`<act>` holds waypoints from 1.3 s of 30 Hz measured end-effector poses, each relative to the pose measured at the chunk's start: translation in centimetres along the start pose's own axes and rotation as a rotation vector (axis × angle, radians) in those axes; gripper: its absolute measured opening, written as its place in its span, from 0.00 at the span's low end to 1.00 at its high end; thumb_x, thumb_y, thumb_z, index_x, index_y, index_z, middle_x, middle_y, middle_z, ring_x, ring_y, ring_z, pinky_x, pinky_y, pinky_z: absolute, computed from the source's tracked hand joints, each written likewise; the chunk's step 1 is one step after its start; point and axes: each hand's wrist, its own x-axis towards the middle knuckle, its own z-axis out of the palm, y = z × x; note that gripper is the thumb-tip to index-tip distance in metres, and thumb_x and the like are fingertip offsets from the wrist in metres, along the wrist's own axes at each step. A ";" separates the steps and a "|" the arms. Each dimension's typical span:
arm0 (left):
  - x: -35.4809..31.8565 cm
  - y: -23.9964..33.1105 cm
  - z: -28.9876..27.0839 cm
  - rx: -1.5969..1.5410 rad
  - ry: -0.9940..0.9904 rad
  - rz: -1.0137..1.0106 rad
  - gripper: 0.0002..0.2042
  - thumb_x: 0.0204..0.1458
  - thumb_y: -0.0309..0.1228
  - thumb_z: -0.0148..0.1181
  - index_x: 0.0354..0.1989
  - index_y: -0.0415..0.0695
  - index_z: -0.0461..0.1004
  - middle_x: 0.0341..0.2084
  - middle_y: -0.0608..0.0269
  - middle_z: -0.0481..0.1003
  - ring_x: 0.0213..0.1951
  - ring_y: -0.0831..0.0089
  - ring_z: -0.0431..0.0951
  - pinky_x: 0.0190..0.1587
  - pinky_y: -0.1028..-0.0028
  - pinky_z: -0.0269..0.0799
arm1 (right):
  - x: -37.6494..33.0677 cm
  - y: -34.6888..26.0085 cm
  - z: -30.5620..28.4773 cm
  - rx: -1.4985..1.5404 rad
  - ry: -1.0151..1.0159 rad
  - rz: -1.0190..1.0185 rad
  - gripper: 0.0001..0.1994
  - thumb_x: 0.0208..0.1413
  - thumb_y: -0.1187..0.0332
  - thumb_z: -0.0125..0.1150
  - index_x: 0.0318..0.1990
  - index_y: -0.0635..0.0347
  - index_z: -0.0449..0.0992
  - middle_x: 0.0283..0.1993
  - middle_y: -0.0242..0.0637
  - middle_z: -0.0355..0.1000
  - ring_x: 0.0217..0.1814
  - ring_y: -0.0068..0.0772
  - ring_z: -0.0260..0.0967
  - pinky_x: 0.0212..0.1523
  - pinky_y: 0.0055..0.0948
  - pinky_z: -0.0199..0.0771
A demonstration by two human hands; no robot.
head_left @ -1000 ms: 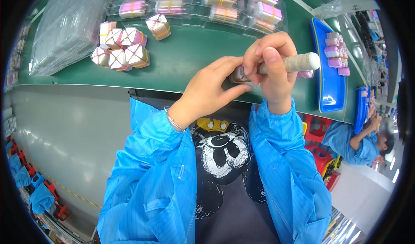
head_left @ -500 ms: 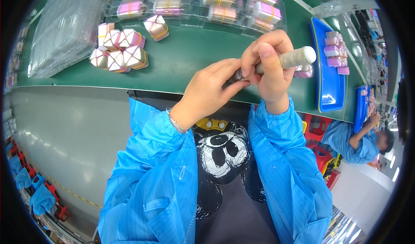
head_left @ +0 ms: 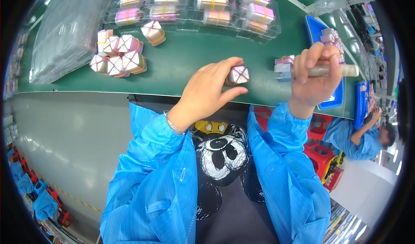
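We rest our left hand (head_left: 207, 86) at the center of the frame, on the green tabletop (head_left: 186, 49), with thumb and fingers spread wide on either side of a small banded bundle (head_left: 239, 75). The bundle stands just above the middle of the frame, its pale top crossed by an X of lines; we cannot tell whether the fingertips touch it.

At the right of center, our right hand (head_left: 315, 82) is raised, its fingers curled closed around a stick-like tool (head_left: 349, 70) with a pale, round-ended handle and a light blue-gray block at its left end. Next to that block lies a pink-and-white bundle (head_left: 284, 60).

In the upper left, six bundles (head_left: 116, 66) cluster together, with a single bundle (head_left: 153, 32) near them and a stack of clear plastic trays (head_left: 65, 36) beside them. A clear compartment tray (head_left: 270, 33) of yellow-banded bundles fills the upper center. At the upper right, a blue tray (head_left: 313, 27) holds more bundles, partly behind our right hand. A blue-clad co-worker (head_left: 355, 136) sits at the right edge.
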 end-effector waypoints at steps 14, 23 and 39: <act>-0.3 -0.6 -1.8 -0.885 0.095 -0.328 0.60 0.36 0.81 0.12 0.66 0.40 0.49 0.29 0.54 0.74 0.15 0.74 0.69 0.18 0.79 0.65 | -3.1 3.6 1.7 -0.379 -0.019 0.777 0.14 0.62 0.58 0.54 0.43 0.61 0.72 0.23 0.30 0.66 0.12 0.12 0.55 0.10 0.15 0.47; -0.2 -0.1 -1.6 -0.849 0.139 -0.333 0.61 0.34 0.82 0.12 0.67 0.41 0.45 0.27 0.50 0.74 0.15 0.73 0.70 0.14 0.80 0.64 | -1.7 5.3 4.7 -0.462 -0.195 0.785 0.16 0.57 0.53 0.62 0.37 0.59 0.76 0.24 0.30 0.70 0.15 0.11 0.56 0.13 0.16 0.51; -0.2 -1.2 -1.3 -0.140 0.039 0.052 0.29 0.53 0.28 0.60 0.62 0.42 0.54 0.46 0.55 0.70 0.50 0.57 0.72 0.53 0.63 0.67 | -1.6 5.3 2.3 -0.281 0.175 0.281 0.17 0.66 0.56 0.45 0.43 0.63 0.72 0.22 0.29 0.64 0.14 0.15 0.56 0.12 0.16 0.49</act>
